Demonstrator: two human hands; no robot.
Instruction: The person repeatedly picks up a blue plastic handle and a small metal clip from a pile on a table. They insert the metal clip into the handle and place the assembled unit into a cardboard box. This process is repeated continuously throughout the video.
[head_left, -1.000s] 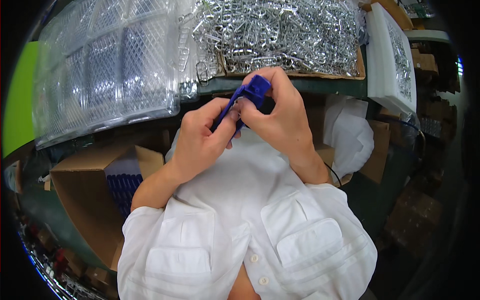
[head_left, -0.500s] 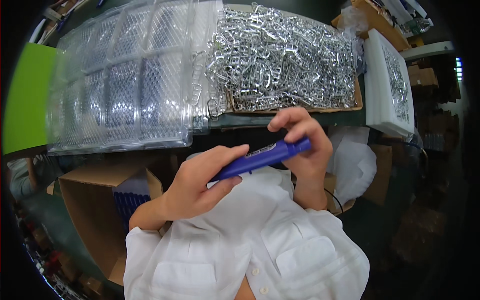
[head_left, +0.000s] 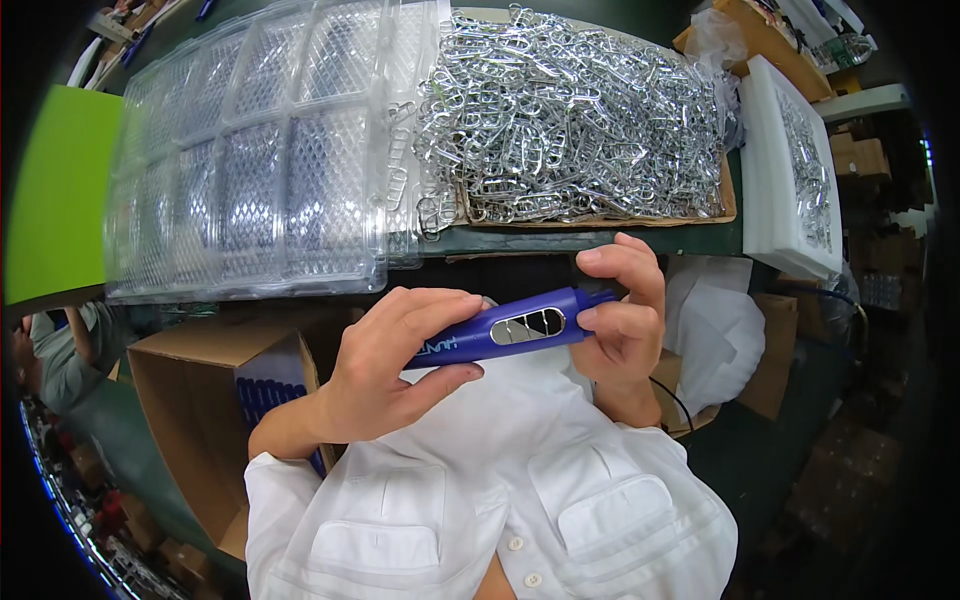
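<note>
My left hand (head_left: 385, 360) is closed round the wider left part of a blue tube-shaped plastic handle (head_left: 470, 343), thumb below and fingers above. The handle lies nearly level in front of my chest, with light lettering beside my fingers. An oval silver trim piece (head_left: 528, 326), divided by thin bars, sits on its face toward me. At the narrow right end, my right hand (head_left: 628, 335) has its fingers apart. One fingertip touches or nearly touches the handle there, while another is raised above the stepped tip.
Beyond my hands lies a shallow cardboard tray (head_left: 730, 190) heaped with silver trim pieces (head_left: 590, 120). Clear plastic trays (head_left: 250, 200) are at its left, a white foam tray (head_left: 765, 170) at its right. A cardboard box (head_left: 180, 400) at lower left holds several blue handles (head_left: 265, 395).
The blue handle has rolled so its silver trim and lettering face me, and it lies more level. My right hand has shifted slightly down, its fingers further apart.
</note>
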